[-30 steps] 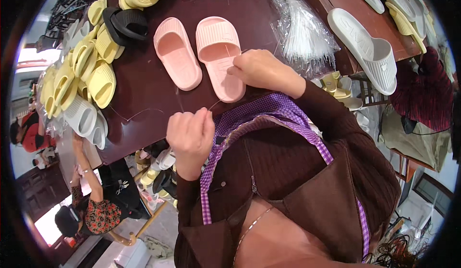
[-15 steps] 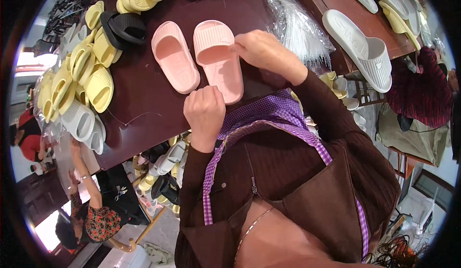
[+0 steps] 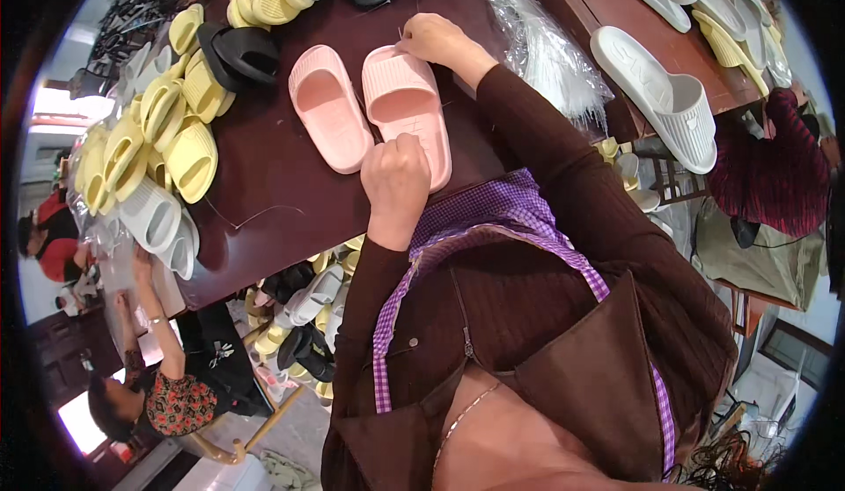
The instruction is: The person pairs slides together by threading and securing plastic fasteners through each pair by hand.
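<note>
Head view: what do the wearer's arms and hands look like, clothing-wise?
Both arms wear long, dark brown ribbed knit sleeves that reach the wrists. The left hand and right hand are bare: no gloves, and no rings or watch can be made out. Over the sweater hangs a brown apron with purple-and-white checked straps. No cables or markings show.

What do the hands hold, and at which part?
Both are on the right pink slipper: left hand at its heel end, right hand at its toe end.
</note>
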### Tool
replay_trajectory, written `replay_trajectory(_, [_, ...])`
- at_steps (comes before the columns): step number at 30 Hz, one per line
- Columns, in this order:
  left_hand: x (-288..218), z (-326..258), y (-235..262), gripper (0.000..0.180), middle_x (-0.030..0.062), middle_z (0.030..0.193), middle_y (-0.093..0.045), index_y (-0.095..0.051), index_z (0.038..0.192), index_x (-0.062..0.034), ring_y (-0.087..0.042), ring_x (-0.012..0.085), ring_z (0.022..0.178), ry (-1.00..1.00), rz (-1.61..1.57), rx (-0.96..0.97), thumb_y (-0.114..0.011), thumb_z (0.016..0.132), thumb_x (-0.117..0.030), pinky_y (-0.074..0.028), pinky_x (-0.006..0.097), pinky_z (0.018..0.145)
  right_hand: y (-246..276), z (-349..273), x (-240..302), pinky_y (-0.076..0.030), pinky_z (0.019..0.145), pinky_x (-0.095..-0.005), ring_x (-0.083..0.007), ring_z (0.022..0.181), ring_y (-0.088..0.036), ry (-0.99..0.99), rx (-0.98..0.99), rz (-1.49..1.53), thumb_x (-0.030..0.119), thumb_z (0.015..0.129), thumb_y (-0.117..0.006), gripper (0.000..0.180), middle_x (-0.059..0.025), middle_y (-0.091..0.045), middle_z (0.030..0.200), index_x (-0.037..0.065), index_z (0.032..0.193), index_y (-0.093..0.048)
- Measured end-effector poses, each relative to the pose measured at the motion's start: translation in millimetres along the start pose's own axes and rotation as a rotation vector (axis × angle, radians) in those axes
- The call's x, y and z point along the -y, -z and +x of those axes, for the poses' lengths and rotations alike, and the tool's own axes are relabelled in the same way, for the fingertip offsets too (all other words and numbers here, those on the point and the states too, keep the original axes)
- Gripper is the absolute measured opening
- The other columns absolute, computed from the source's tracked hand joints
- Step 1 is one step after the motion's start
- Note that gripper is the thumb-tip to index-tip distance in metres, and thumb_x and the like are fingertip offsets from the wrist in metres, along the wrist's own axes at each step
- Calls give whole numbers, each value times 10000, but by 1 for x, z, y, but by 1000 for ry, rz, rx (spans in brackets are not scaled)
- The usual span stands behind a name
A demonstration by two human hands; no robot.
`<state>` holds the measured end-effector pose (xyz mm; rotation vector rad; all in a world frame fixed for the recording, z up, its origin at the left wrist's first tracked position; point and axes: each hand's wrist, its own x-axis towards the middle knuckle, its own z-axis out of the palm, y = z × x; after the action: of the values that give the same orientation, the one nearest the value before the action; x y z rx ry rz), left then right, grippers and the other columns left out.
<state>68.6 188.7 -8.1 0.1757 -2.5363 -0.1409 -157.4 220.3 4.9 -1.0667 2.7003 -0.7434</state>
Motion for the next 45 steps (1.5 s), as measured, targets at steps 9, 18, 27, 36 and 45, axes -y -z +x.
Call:
replay_trajectory(9, [-12, 5, 48, 114, 71, 629, -495, -485, 688, -84, -529, 239, 620, 3, 11, -26, -583, 745, -75, -424, 358, 576, -11, -6, 7, -501, 724, -412, -348, 810, -635, 191, -224, 219, 214, 787, -605, 217, -178, -658, 826, 24, 873, -667])
replay_trajectory(18, [20, 13, 48, 104, 76, 627, -481, -485, 700, -75, -528, 249, 626, -22, 41, -9, -579, 743, -58, -424, 363, 589, -26, -11, 4, -499, 714, -421, -356, 803, -633, 240, -207, 218, 181, 835, -560, 193, -176, -660, 830, 21, 930, -612])
replay_trajectory(27, [117, 42, -12, 47, 153, 756, -557, -561, 820, -15, -559, 322, 746, -119, -176, -95, -547, 832, -58, -459, 396, 693, -24, 14, 15, -485, 752, -435, -358, 827, -636, 238, -191, 116, 192, 862, -537, 207, -194, -659, 843, 9, 923, -612])
replay_trajectory(36, [134, 54, -26, 88, 155, 840, -582, -568, 875, -11, -561, 334, 813, 23, -441, 0, -511, 881, -78, -451, 401, 738, -45, 71, 43, -490, 734, -390, -320, 796, -637, 448, -146, 372, 153, 843, -549, 146, -144, -656, 816, 52, 929, -609])
replay_trajectory(45, [131, 51, -29, 70, 136, 840, -585, -566, 868, -26, -558, 328, 835, 21, -428, -49, -516, 866, -76, -447, 416, 749, -59, 116, 64, -469, 730, -403, -333, 836, -616, 611, 185, 223, 117, 821, -540, 136, -181, -639, 893, 45, 918, -603])
